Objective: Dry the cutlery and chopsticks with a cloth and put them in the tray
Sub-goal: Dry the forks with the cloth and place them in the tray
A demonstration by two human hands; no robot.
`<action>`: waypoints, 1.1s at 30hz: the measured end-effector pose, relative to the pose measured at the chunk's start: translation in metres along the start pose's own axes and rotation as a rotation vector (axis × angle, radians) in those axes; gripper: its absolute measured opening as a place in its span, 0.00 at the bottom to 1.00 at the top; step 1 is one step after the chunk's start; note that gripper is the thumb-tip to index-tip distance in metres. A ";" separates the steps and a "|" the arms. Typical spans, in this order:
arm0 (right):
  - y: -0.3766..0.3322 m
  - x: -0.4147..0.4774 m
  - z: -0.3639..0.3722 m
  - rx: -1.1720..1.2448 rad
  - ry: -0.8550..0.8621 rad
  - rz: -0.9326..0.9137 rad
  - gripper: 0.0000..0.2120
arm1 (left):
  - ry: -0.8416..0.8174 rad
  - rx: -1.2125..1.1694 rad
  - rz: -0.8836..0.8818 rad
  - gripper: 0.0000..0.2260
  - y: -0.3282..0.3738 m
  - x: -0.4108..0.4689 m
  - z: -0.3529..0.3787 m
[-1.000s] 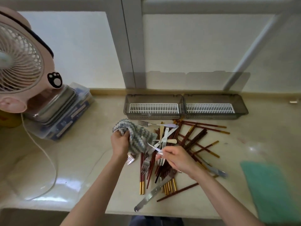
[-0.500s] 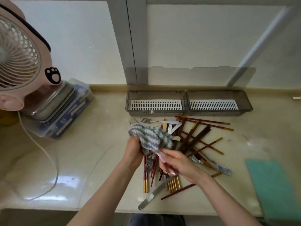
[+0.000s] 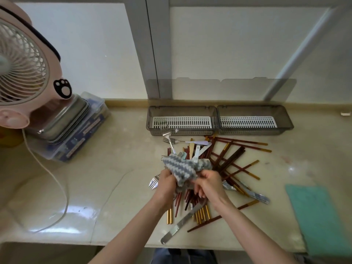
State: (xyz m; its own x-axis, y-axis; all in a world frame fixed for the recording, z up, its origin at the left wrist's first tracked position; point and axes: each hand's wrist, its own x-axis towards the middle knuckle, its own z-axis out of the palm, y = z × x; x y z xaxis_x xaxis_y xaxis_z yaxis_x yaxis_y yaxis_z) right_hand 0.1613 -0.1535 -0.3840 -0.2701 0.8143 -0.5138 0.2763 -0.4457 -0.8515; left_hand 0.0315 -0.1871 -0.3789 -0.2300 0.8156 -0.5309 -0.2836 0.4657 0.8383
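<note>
Bunching at the centre of the frame, the grey-and-white striped cloth wraps a fork whose tines poke up toward the left compartment of the grey tray. The left hand and right hand both curl closed on the cloth from below, above the scattered chopsticks on the counter.
</note>
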 end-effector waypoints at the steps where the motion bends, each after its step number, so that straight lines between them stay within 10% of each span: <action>1: -0.002 0.002 -0.004 0.041 0.078 -0.052 0.05 | 0.045 0.068 0.002 0.09 0.005 0.004 -0.002; 8: -0.052 0.047 0.002 -0.046 -0.004 -0.194 0.09 | -0.141 0.548 0.151 0.10 0.026 0.019 -0.015; 13: -0.095 0.084 0.001 -0.063 0.024 -0.257 0.12 | -0.139 0.297 0.018 0.07 0.029 0.018 -0.024; 19: -0.118 0.157 -0.009 -1.073 0.147 -0.448 0.12 | -0.229 0.128 -0.003 0.12 0.023 0.004 -0.049; 22: -0.119 0.172 -0.009 -1.143 0.146 -0.460 0.21 | -0.260 0.121 -0.012 0.23 0.023 -0.003 -0.054; 25: -0.105 0.157 -0.008 -1.040 0.211 -0.655 0.10 | -0.181 0.073 -0.006 0.32 0.019 -0.007 -0.055; 29: -0.044 0.131 -0.009 -1.129 0.084 -0.677 0.12 | -0.071 -0.037 -0.015 0.63 0.008 -0.007 -0.063; 33: -0.008 0.136 -0.015 -1.236 0.121 -0.511 0.15 | -0.139 -0.189 -0.104 0.45 0.000 0.008 -0.068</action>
State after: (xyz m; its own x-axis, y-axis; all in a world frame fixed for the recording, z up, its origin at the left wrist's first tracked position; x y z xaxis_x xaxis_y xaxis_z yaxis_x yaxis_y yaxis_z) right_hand 0.1365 -0.0335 -0.4452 -0.5273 0.8435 -0.1021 0.8328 0.4893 -0.2588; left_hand -0.0341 -0.2041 -0.3915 -0.0643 0.8122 -0.5798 -0.4711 0.4875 0.7351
